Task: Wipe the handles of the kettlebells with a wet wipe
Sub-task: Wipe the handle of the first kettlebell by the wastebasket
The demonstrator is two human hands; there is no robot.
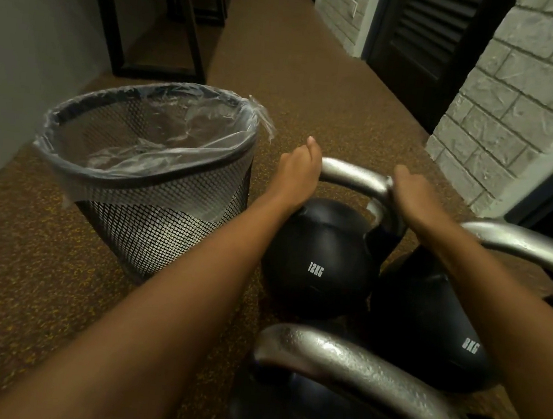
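Three black kettlebells with silver handles stand close together on the brown floor. The far one, marked 12KG (318, 266), has its handle (354, 178) gripped at both ends. My left hand (298, 170) is closed around the handle's left end. My right hand (414, 195) is closed on its right end, and a small white bit of wet wipe (389, 180) shows at my fingers. An 8KG kettlebell (433, 334) stands to the right under my right forearm. The nearest kettlebell's handle (369, 378) fills the bottom of the view.
A black mesh waste bin (150, 215) lined with a clear plastic bag stands left of the kettlebells, close to my left forearm. Black metal frames (158, 23) stand along the left wall. A white brick wall (520, 109) and a dark louvred door (432, 37) are on the right.
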